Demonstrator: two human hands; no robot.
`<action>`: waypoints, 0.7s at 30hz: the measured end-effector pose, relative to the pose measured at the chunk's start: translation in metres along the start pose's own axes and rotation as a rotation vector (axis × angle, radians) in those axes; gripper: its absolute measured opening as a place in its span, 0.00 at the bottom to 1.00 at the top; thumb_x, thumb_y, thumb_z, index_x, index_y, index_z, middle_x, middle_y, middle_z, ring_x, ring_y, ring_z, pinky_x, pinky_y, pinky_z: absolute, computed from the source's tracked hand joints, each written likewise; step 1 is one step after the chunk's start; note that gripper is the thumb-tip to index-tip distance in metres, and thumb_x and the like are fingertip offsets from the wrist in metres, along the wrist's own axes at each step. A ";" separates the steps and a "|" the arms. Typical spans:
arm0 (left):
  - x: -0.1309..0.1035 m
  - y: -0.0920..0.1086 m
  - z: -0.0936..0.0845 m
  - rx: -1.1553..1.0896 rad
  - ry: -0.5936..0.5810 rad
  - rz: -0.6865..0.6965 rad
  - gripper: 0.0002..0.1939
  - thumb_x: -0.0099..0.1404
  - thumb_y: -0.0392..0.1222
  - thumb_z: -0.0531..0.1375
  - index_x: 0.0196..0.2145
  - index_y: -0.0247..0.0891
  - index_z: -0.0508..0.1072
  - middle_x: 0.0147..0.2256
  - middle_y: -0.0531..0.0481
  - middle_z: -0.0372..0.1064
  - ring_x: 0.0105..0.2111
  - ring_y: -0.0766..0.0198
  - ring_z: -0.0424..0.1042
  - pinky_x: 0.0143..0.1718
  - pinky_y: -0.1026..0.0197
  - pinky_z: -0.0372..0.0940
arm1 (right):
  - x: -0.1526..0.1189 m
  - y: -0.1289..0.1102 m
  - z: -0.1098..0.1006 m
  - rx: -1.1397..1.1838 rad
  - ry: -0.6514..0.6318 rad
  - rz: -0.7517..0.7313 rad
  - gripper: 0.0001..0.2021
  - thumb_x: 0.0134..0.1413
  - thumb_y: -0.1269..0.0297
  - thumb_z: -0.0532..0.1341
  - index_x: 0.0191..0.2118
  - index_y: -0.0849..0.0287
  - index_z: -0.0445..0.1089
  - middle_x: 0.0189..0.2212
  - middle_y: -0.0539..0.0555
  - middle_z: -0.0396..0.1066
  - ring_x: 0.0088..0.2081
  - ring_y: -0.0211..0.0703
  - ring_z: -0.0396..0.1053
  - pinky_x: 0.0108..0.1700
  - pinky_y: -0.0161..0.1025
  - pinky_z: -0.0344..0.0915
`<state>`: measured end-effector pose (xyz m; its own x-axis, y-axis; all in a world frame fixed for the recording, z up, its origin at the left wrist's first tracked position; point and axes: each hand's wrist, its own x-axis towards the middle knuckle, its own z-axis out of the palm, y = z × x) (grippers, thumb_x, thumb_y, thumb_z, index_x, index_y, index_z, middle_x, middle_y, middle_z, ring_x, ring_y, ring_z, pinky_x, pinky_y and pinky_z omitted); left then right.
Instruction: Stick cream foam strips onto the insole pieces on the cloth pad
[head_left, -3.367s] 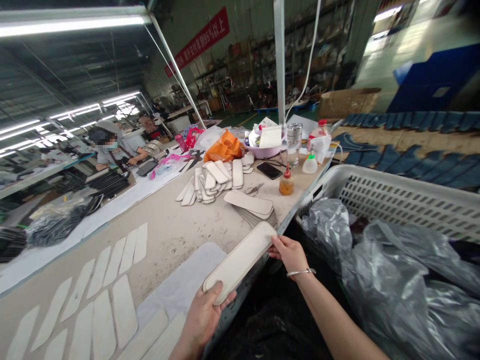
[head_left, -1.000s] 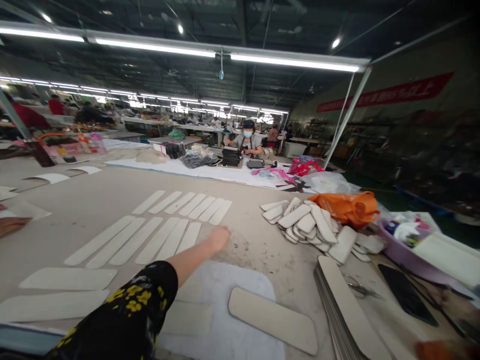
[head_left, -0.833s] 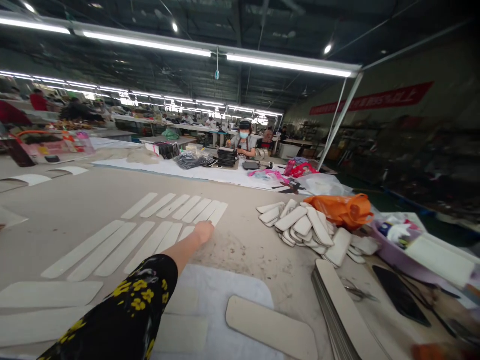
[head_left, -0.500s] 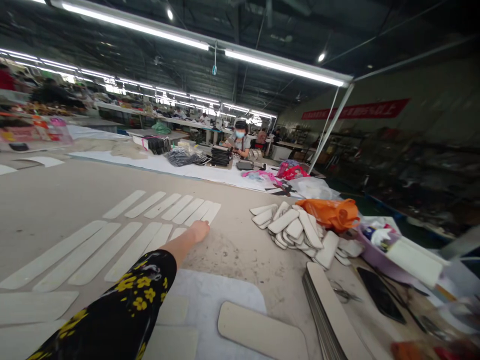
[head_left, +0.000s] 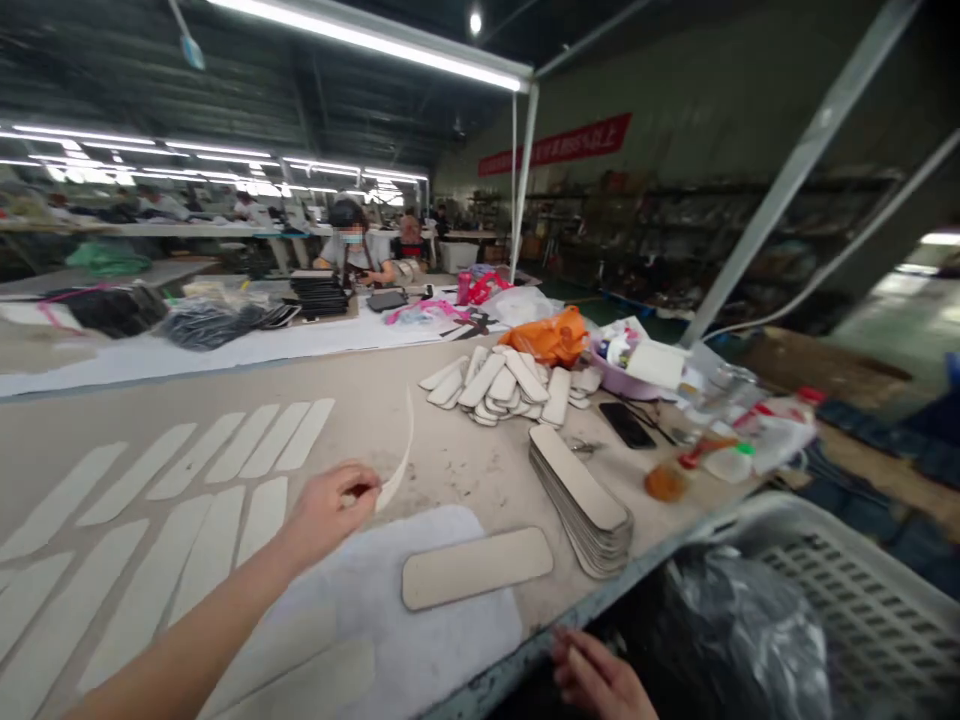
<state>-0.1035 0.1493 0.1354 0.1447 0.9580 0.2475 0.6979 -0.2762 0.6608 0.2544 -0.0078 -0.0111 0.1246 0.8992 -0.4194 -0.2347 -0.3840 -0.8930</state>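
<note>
Nearest to me is the right hand (head_left: 600, 675), half curled beside the table (head_left: 442, 460) edge; I cannot tell whether it holds something. A beige piece (head_left: 478, 568) lies on a white cloth (head_left: 457, 620), near a stack of similar pieces (head_left: 581, 495). My left hand (head_left: 330, 510) pinches a thin strip (head_left: 397, 475), curved, over the table. Farther, a loose pile (head_left: 502, 385) lies beside an orange bag (head_left: 551, 338).
</note>
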 end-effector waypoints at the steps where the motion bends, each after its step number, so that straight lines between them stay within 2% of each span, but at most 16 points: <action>1: -0.013 0.012 0.000 -0.125 -0.025 -0.016 0.07 0.56 0.44 0.57 0.25 0.41 0.71 0.29 0.50 0.68 0.31 0.60 0.66 0.33 0.62 0.61 | 0.005 -0.008 0.005 0.030 -0.046 -0.005 0.29 0.37 0.45 0.70 0.43 0.61 0.74 0.36 0.60 0.74 0.35 0.48 0.71 0.36 0.44 0.70; 4: -0.046 0.034 0.005 -0.416 -0.145 -0.084 0.08 0.55 0.46 0.61 0.23 0.41 0.71 0.29 0.48 0.66 0.29 0.60 0.65 0.28 0.61 0.61 | 0.018 -0.031 0.024 0.196 -0.025 -0.040 0.30 0.39 0.45 0.69 0.46 0.61 0.72 0.44 0.62 0.72 0.38 0.47 0.71 0.38 0.43 0.70; 6: -0.063 0.037 0.012 -0.549 -0.252 -0.144 0.09 0.55 0.46 0.62 0.23 0.40 0.72 0.29 0.47 0.65 0.29 0.60 0.63 0.26 0.61 0.60 | 0.025 -0.040 0.036 0.275 -0.009 -0.006 0.31 0.38 0.45 0.69 0.46 0.61 0.71 0.45 0.63 0.72 0.36 0.45 0.71 0.34 0.39 0.70; 9: -0.077 0.032 0.022 -0.630 -0.375 -0.242 0.09 0.54 0.46 0.62 0.21 0.40 0.71 0.28 0.48 0.63 0.28 0.60 0.62 0.24 0.61 0.59 | 0.029 -0.042 0.046 0.287 -0.011 0.038 0.29 0.40 0.44 0.68 0.43 0.63 0.72 0.42 0.63 0.72 0.32 0.40 0.71 0.29 0.34 0.67; 13: -0.085 0.027 0.028 -0.631 -0.413 -0.359 0.12 0.53 0.49 0.62 0.19 0.39 0.70 0.25 0.50 0.60 0.26 0.61 0.60 0.25 0.61 0.59 | 0.028 -0.038 0.042 0.230 0.038 -0.017 0.25 0.38 0.44 0.68 0.32 0.65 0.74 0.31 0.57 0.72 0.26 0.35 0.66 0.25 0.31 0.64; 17: -0.087 0.025 0.031 -0.626 -0.423 -0.447 0.12 0.52 0.49 0.62 0.19 0.39 0.70 0.22 0.52 0.60 0.24 0.63 0.59 0.26 0.62 0.57 | 0.026 -0.039 0.032 0.199 0.134 -0.041 0.23 0.34 0.46 0.70 0.32 0.62 0.73 0.26 0.51 0.70 0.24 0.33 0.63 0.24 0.31 0.63; 21: -0.085 0.015 0.043 -0.728 -0.462 -0.556 0.13 0.52 0.49 0.61 0.19 0.38 0.69 0.19 0.53 0.59 0.23 0.65 0.57 0.26 0.63 0.56 | 0.035 -0.037 0.028 0.073 0.157 -0.050 0.19 0.36 0.48 0.67 0.27 0.61 0.71 0.20 0.49 0.67 0.21 0.35 0.63 0.25 0.34 0.64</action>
<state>-0.0756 0.0673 0.0942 0.2944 0.8582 -0.4205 0.1766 0.3836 0.9064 0.2402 0.0437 0.0124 0.2860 0.8709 -0.3998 -0.2929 -0.3178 -0.9018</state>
